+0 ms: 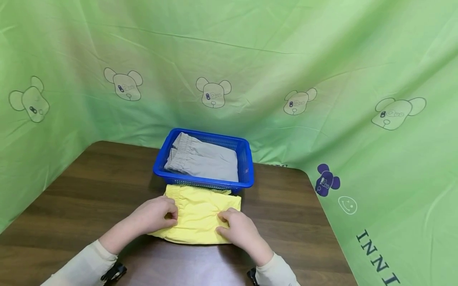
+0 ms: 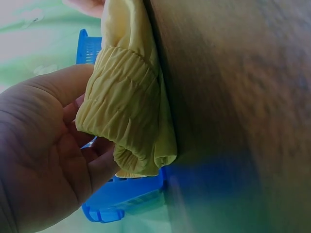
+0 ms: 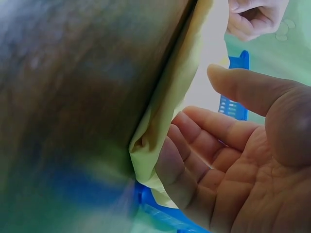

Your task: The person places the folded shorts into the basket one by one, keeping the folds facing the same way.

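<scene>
Folded yellow shorts [image 1: 200, 214] with a gathered elastic waistband [image 2: 119, 94] lie on the table. My left hand [image 1: 159, 214] pinches the cloth at the waistband end, thumb and forefinger close together; its fingertips are partly hidden behind the waistband in the left wrist view. At the opposite end, my right hand [image 1: 241, 228] touches the cloth. In the right wrist view its fingers reach along the folded edge, with the thumb held apart from them. Just beyond the shorts stands a blue basket [image 1: 205, 182] with folded grey clothing [image 1: 207, 159] inside, also with an elastic waistband.
The brown wooden table [image 1: 286, 222] reaches out on both sides of the shorts. A green curtain [image 1: 250, 51] printed with bear heads hangs around its back and sides. The basket's far side is close to the curtain.
</scene>
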`<action>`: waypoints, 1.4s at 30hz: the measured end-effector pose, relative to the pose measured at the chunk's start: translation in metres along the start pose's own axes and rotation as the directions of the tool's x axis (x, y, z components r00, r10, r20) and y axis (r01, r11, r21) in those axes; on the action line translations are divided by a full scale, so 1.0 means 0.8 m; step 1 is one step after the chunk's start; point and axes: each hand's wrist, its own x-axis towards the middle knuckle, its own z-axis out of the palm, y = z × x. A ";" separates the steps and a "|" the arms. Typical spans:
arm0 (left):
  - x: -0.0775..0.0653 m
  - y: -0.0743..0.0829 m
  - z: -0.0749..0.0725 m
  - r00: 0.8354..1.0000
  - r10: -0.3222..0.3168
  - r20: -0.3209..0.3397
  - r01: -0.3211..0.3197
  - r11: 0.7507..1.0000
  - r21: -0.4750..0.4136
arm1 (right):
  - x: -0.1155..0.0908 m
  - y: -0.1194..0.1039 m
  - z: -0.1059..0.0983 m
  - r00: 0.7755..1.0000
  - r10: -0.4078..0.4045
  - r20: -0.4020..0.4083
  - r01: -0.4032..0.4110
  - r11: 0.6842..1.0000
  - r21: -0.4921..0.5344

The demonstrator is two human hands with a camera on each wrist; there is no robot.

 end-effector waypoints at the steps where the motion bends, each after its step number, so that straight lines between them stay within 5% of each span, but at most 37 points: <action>1: 0.000 0.000 0.000 1.000 -0.005 0.001 0.005 1.000 -0.002 | 0.000 0.000 -0.001 1.000 0.001 0.001 -0.001 1.000 0.009; 19: 0.003 0.005 -0.006 0.999 -0.045 0.004 0.045 0.999 -0.031 | 0.008 0.007 -0.006 0.999 0.014 -0.031 -0.010 0.993 0.119; 27: 0.005 -0.001 -0.003 0.987 -0.150 -0.055 0.145 0.985 -0.092 | 0.008 0.012 -0.008 0.996 0.064 -0.068 -0.052 0.984 0.170; 32: 0.002 -0.004 0.003 0.956 -0.285 -0.076 0.273 0.953 -0.133 | 0.004 0.018 -0.011 0.981 0.174 -0.081 -0.156 0.968 0.195; 38: 0.002 -0.003 0.002 0.882 -0.470 -0.037 0.454 0.868 -0.201 | 0.005 0.027 -0.019 0.954 0.278 -0.107 -0.255 0.948 0.193; 42: 0.003 -0.006 -0.001 0.847 -0.531 0.011 0.516 0.818 -0.254 | 0.011 0.030 -0.025 0.934 0.342 -0.102 -0.319 0.928 0.192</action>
